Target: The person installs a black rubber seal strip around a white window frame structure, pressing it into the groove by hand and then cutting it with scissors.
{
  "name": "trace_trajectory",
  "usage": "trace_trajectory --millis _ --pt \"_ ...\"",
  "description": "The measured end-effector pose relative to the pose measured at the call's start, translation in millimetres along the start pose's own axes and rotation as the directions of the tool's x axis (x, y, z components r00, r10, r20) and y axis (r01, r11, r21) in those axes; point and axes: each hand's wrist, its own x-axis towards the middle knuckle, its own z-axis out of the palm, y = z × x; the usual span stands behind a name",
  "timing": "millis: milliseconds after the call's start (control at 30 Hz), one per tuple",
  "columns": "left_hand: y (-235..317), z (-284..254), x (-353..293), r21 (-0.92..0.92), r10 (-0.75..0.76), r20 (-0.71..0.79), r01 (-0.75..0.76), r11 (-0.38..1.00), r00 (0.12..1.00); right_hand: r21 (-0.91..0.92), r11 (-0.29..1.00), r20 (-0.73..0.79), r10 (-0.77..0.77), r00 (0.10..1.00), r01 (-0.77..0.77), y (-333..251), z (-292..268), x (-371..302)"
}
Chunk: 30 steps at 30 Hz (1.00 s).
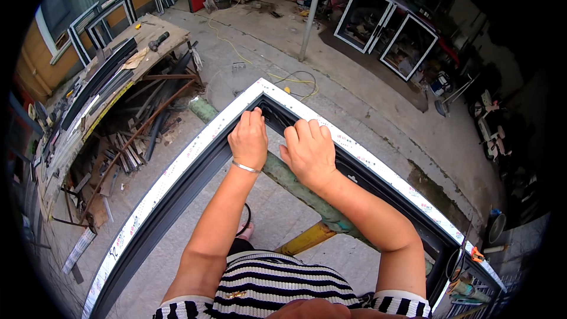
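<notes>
A large angular frame (190,150), its grooved dark channels faced with smooth, red-speckled white film, lies before the person above a scuffed green tubular support (289,180). The left grip (248,140) curls at the inner corner; the right grip (310,150) bends over the adjoining side. Whether either pinches anything, I cannot tell.

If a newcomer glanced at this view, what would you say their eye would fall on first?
Probably the large dark frame with white film along its edge, its corner pointing up near the middle. Just inside that corner are the left hand and the right hand. Beyond, a cluttered workbench stands at left, and white-edged panels at upper right.
</notes>
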Motion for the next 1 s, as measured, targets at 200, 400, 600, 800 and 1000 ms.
trace_trajectory --millis 200,400,600,800,1000 --pt "9 -17 14 0.037 -0.064 0.211 0.057 0.998 0.975 0.66 0.544 0.418 0.306 0.855 -0.518 -37 43 -3" --pt "6 -26 30 -0.011 -0.06 0.328 0.067 0.998 0.943 0.827 -0.045 0.516 0.454 0.726 -0.56 -44 75 10" --pt "12 -65 42 -0.07 0.005 0.382 0.024 0.997 0.924 0.784 -0.098 0.582 0.457 0.673 -0.612 -56 100 23" --pt "11 -158 4 -0.097 -0.044 0.402 0.09 0.991 0.914 0.695 -0.37 0.719 0.395 0.572 -0.617 -57 75 34" --pt "-23 -133 -75 -0.054 0.076 0.318 -0.063 0.997 0.945 0.588 -0.667 0.761 0.265 0.593 -0.457 -55 78 26"
